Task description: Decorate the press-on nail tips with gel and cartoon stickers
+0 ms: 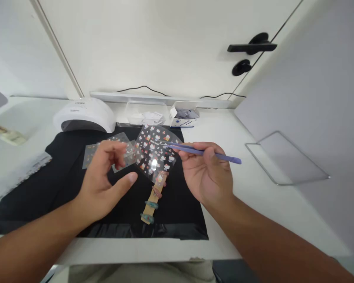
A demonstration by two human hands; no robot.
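My left hand [104, 179] hovers over the black mat [47, 188], fingers curled near a clear sticker sheet [156, 151] printed with small cartoon figures; whether it grips the sheet's edge is hard to tell. My right hand [205, 171] pinches purple tweezers [200, 151], whose tip points left over the sheet. Under the sheet lies a wooden stick [153, 202] carrying several false nails, some teal. Two smaller sticker sheets [106, 151] lie flat on the mat behind my left hand.
A white nail lamp [84, 116] stands at the back left. A clear box [146, 114] and a small white carton [184, 116] sit at the back. A wire frame [286, 157] stands right. A black door handle [250, 47] is above.
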